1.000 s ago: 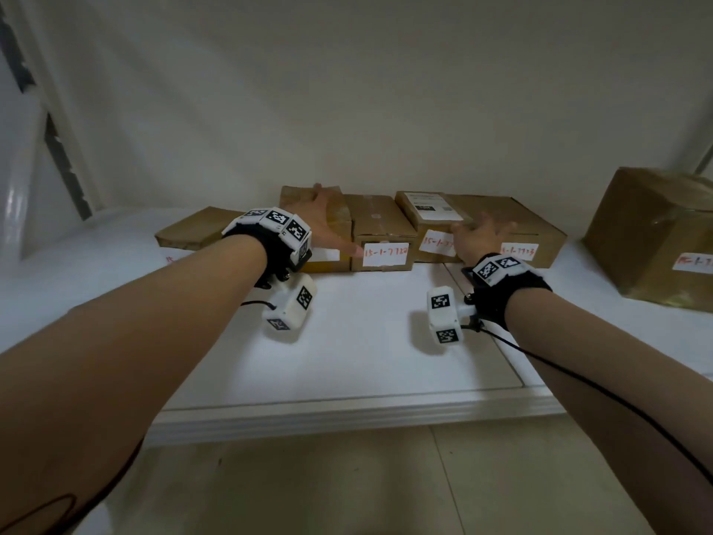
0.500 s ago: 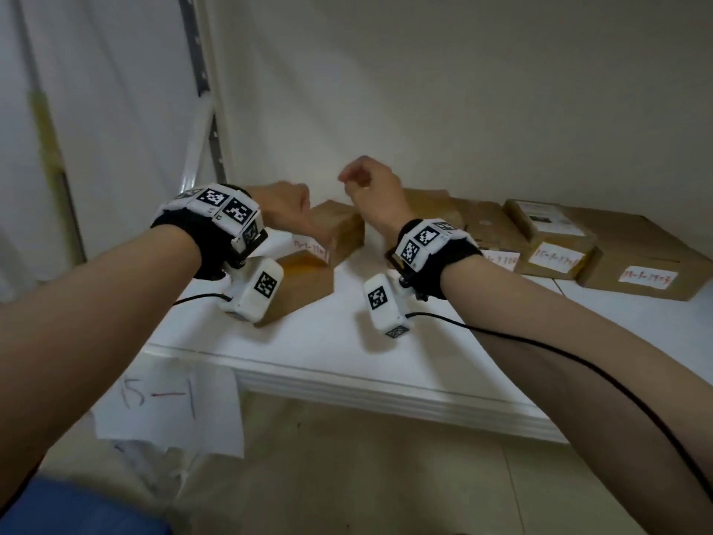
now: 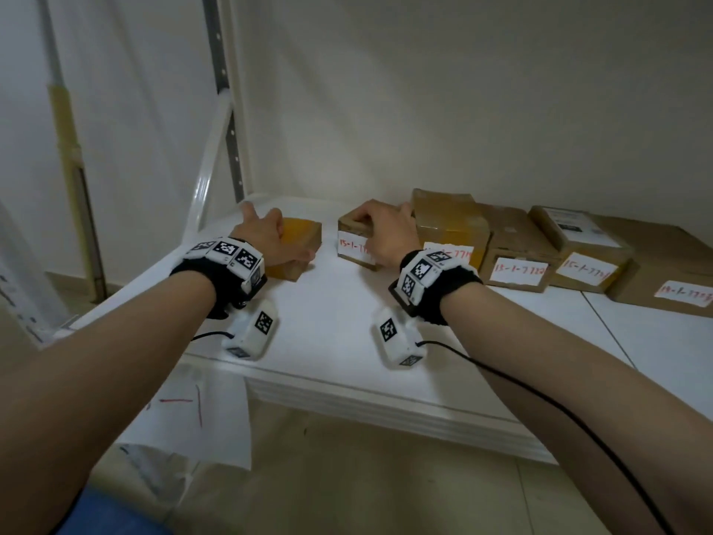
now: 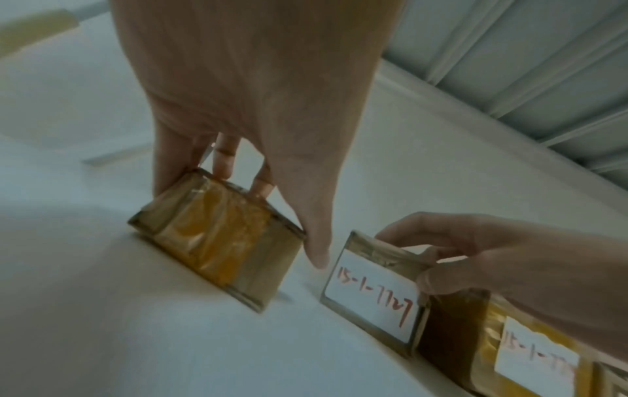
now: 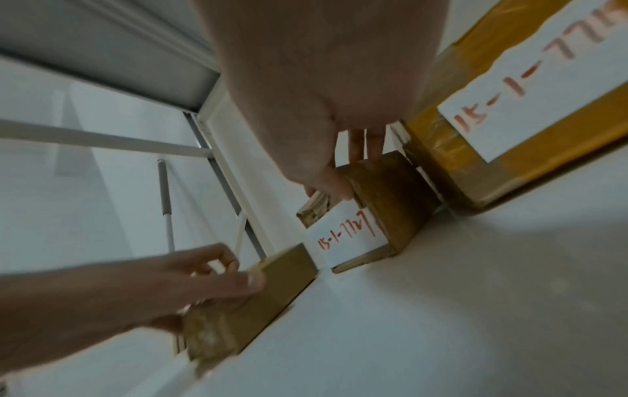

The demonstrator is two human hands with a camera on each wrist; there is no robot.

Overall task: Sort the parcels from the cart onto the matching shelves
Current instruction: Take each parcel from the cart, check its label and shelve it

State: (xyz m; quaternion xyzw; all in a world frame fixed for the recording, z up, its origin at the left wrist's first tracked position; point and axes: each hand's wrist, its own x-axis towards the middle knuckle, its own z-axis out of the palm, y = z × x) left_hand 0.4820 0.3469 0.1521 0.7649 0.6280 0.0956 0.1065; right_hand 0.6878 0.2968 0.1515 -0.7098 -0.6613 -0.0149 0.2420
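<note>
Hazard: your left hand [image 3: 266, 235] grips the unlabelled parcel [image 3: 299, 245], your right hand [image 3: 386, 235] grips the labelled parcel [image 3: 353, 241], both on the shelf [image 3: 328, 322]; shoving could skew the row [image 3: 540, 249].

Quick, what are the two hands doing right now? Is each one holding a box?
Left hand: grips the small taped box, fingers over its far edge, thumb on the near side.
Right hand: grips the labelled box, pinching it from the top.

Left hand [image 4: 251, 112] around taped parcel [image 4: 217, 236], beside right hand's [image 4: 493, 257] labelled parcel [image 4: 374, 292].
</note>
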